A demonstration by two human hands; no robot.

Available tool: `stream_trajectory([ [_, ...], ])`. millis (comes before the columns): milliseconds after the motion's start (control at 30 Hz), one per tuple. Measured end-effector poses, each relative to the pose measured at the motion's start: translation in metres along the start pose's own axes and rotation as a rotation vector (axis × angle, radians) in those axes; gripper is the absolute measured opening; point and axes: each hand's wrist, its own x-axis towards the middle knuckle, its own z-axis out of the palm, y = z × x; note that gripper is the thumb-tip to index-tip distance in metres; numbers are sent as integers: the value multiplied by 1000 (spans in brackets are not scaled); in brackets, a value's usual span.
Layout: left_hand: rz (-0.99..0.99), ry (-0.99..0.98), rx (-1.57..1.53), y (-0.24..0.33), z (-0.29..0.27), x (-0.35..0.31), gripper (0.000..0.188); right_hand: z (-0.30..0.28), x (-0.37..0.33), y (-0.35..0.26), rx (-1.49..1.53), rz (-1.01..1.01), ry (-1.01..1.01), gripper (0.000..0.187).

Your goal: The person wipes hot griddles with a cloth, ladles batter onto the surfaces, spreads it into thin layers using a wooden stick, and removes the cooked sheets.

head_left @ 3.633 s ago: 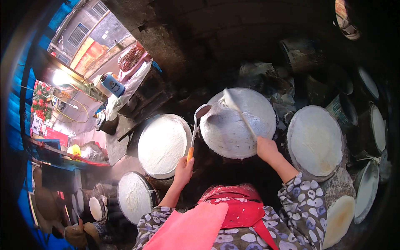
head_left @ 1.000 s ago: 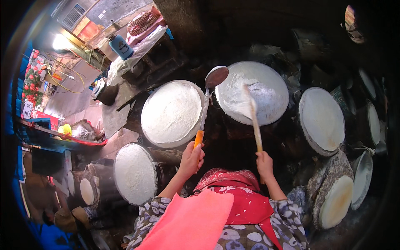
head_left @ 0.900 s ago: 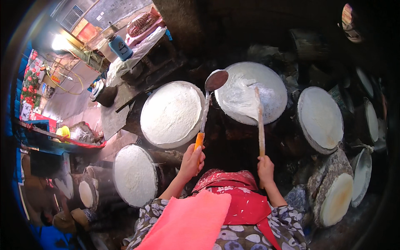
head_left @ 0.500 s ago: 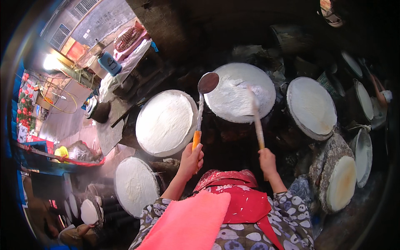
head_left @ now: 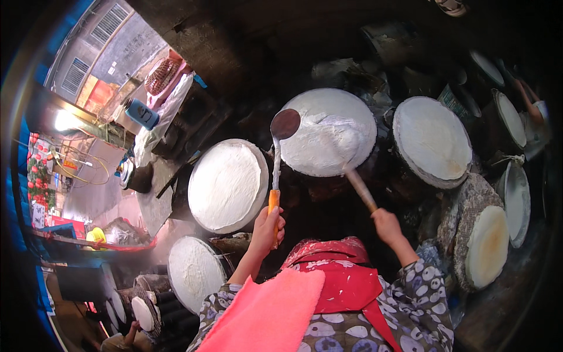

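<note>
My left hand (head_left: pixel 268 232) is wrapped round the orange handle of a ladle (head_left: pixel 275 193). Its dark round bowl hangs over the left rim of a round griddle, and white paste coats its shaft. A layer of wet white batter (head_left: pixel 302 149) covers that griddle. With my right hand (head_left: pixel 387 224) I grip the wooden handle of a spreading tool (head_left: pixel 362 190). Its working end is on or just over the batter, smeared by motion, so its shape is unclear. Ridges and folds show in the batter around it.
More white-coated round griddles stand at left (head_left: pixel 224 188), lower left (head_left: pixel 193 273) and right (head_left: pixel 433 141). A browned round sheet (head_left: pixel 488 246) lies lower right on a rough woven stand. Other people's arms show at lower left (head_left: pixel 130 334) and far right (head_left: pixel 531 105). A blue flask (head_left: pixel 141 113) stands upper left.
My right hand has shifted slightly right, and the spreading tool now slants up to the left. The ladle stays over the griddle's left rim. The whole view has turned a little.
</note>
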Motion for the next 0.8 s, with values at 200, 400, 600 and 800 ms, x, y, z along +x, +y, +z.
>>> stream_trajectory([
  [200,-22,22,19,3,17,12,30,-24,31,-7,98,65,-16,23],
  [400,-55,74,47,2,25,11,31,-48,46,39,-49,124,56,22],
  [600,-31,80,11,3,46,16,31,-66,167,30,-221,187,104,29],
  [800,-44,81,-52,4,52,22,31,-46,162,-18,-182,-53,-20,26],
])
